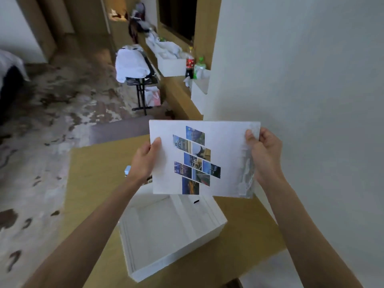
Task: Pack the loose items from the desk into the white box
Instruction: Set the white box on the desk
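Observation:
A white booklet with several slanted photo tiles on its cover hangs in the air above the far side of the white box. My left hand grips its left edge, thumb on the cover. My right hand grips its right edge, where a clear plastic wrap shows. The white box lies open on the wooden desk, and nothing shows inside it. A small black mark sits on its far rim. A small blue object peeks out behind my left wrist.
A white wall rises right beside the desk. Further back a wooden counter carries a cola bottle, a green bottle and white cloths. A folding stand with white towels stands on the patterned carpet at left.

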Demonstrator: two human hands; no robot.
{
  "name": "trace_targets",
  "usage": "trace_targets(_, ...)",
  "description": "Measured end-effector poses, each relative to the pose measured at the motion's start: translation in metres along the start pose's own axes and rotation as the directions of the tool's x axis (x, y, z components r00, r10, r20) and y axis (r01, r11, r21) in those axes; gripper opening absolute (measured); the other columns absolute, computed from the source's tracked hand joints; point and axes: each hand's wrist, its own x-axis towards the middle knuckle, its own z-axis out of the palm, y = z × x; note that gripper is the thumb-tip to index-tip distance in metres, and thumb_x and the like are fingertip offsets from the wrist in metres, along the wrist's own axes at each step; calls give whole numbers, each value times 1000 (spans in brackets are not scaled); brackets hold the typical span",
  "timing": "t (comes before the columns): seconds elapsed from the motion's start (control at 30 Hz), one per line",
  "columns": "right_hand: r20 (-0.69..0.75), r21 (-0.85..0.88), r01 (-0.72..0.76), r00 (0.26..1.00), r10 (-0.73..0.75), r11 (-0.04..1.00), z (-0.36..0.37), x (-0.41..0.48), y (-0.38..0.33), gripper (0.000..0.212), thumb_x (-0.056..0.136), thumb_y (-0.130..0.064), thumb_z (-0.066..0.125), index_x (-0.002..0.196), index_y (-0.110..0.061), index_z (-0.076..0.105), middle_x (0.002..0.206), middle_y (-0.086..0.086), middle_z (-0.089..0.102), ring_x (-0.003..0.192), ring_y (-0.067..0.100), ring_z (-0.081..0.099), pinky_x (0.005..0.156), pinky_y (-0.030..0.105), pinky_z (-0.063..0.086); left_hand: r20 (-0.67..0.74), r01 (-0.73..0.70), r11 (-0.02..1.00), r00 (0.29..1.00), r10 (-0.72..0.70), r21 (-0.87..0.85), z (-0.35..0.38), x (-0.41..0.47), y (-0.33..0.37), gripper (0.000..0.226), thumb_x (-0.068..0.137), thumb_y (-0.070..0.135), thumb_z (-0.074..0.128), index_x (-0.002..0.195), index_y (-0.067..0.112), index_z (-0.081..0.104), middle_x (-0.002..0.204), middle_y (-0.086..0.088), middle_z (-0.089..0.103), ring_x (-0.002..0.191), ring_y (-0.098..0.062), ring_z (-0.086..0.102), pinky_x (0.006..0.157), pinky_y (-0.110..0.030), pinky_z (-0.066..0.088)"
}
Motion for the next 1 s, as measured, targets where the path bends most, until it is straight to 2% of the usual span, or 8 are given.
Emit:
trace_targets(0.13, 209, -100, -49, 975, 70, 994, 44, 9, 45, 7, 91, -23, 63, 91, -18, 67, 82, -7, 74, 76, 12, 72, 60, 26, 58, -131, 115, 963, 988, -84, 244, -44, -23, -41, 42, 94, 55, 40, 79, 17, 52, 77, -2, 61, 72, -24, 59, 58, -33, 43)
trace_targets(0.3, 403, -230, -23, 908, 117, 973, 78, 2, 100, 14, 91, -22, 63, 103, -28, 59, 96, -10, 70, 81, 1, 69, 65, 20, 54, -181, 314, 904, 946, -270, 290, -64, -60, -84, 42, 97, 47, 37, 106, 8, 48, 101, -17, 65, 90, -36, 64, 79, -51, 54)
trace_targets(0.43, 519, -361, 44, 840, 162, 931, 84, -5, 130, 36, 92, -23, 59, 117, -42, 40, 103, -13, 58, 82, 2, 62, 56, 10, 46, -211, 433, 830, 900, -380, 351, -58, -81, -98, 37, 98, 34, 42, 126, 11, 31, 110, -17, 60, 90, -33, 59, 75, -42, 52)
trace_targets(0.53, 580, -508, 171, 792, 189, 844, 76, -10, 154, 35, 96, -26, 52, 128, -32, 39, 114, -7, 51, 86, 0, 54, 72, 24, 41, -172, 415, 796, 910, -378, 441, -48, -93, -103, 49, 98, 26, 43, 139, 20, 16, 106, -18, 61, 78, -28, 61, 61, -34, 49)
trace_targets(0.6, 647, -560, 299, 740, 183, 772, 70, -11, 166, 32, 99, -24, 47, 130, -23, 43, 122, 1, 51, 97, 10, 53, 80, 28, 38, -159, 362, 786, 932, -327, 501, -43, -96, -104, 56, 98, 22, 42, 143, 24, 9, 107, -17, 63, 67, -18, 61, 51, -27, 49)
trace_targets(0.73, 756, -529, 507, 646, 107, 680, 66, -10, 170, 26, 99, -15, 45, 125, -15, 47, 128, 14, 49, 98, 19, 56, 75, 29, 44, -164, 329, 674, 940, -298, 661, -39, -94, -104, 65, 97, 24, 41, 147, 25, 0, 83, -11, 64, 62, -24, 62, 56, -41, 56)
trace_targets(0.83, 774, -513, 589, 632, 39, 624, 61, -14, 170, 26, 100, -19, 45, 125, -16, 46, 134, 18, 45, 81, 11, 56, 65, 25, 47, -196, 359, 548, 922, -334, 755, -39, -88, -103, 63, 94, 31, 41, 145, 27, 4, 67, -5, 57, 56, -22, 58, 50, -34, 50)
trace_targets(1.0, 768, -506, 644, 639, -39, 575, 54, -24, 173, 29, 100, -23, 44, 128, -18, 48, 126, 8, 51, 72, 9, 57, 58, 18, 51, -198, 336, 391, 915, -353, 857, -39, -74, -102, 56, 93, 33, 39, 139, 15, 15, 64, -3, 50, 55, -23, 52, 50, -32, 44)
